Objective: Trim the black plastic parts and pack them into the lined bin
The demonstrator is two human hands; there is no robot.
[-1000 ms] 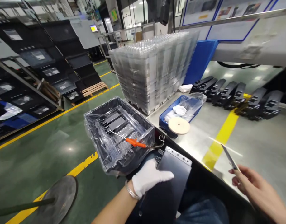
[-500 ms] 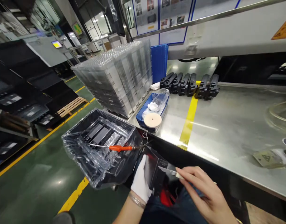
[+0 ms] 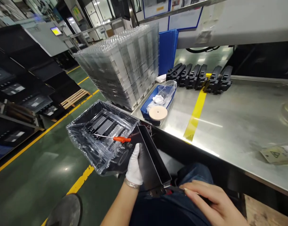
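Note:
My left hand (image 3: pixel 135 168), in a white glove, grips a long black plastic part (image 3: pixel 150 163) by its side. The part is shaped like a narrow open trough, and its near end points toward my lap. My bare right hand (image 3: pixel 211 197) is closed, with thumb and forefinger pinching a small knife (image 3: pixel 176 188). Its thin blade, now dark and hard to make out, reaches the near end of the black part; whether it touches cannot be made out. The knife's handle is mostly hidden by my fingers.
An orange-handled air gun (image 3: pixel 121 139) lies over a plastic-lined black bin (image 3: pixel 92 163) at the left. On the metal bench (image 3: pixel 228 125) stand a blue tray (image 3: pixel 146 107) with a round beige disc (image 3: pixel 158 113), several black parts (image 3: pixel 202 77) and stacked clear trays (image 3: pixel 125 69).
My left hand has turned and raised the black part, so its long open channel now shows. The knife in my right hand has moved down to the part's near end. The view has shifted slightly.

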